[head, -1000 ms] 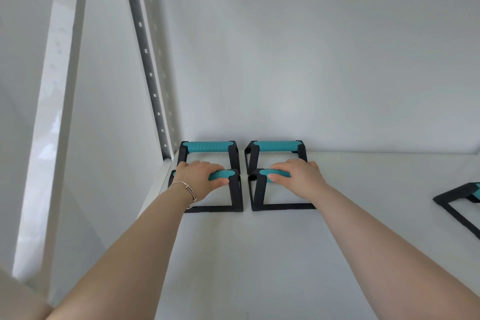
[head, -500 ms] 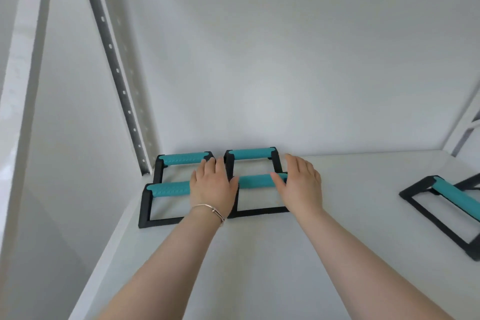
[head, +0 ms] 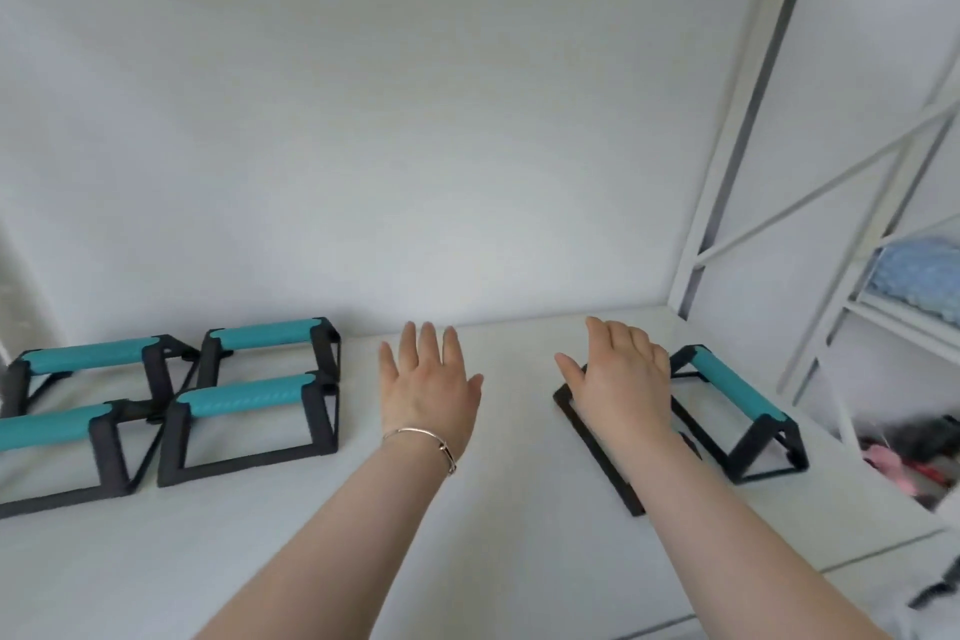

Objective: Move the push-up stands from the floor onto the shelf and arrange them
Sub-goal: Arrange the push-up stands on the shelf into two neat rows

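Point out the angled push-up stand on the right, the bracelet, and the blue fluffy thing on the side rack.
Black-framed, teal-gripped push-up stand (head: 735,387): head view, on its teal grip.
Thin silver bracelet (head: 418,433): head view, on the band across the left wrist.
Blue fluffy bundle (head: 919,278): head view, on its front face.

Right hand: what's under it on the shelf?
The right hand is spread open over a stand set askew on the shelf. One teal grip shows beside it; the stand's near part is covered, so contact is unclear.
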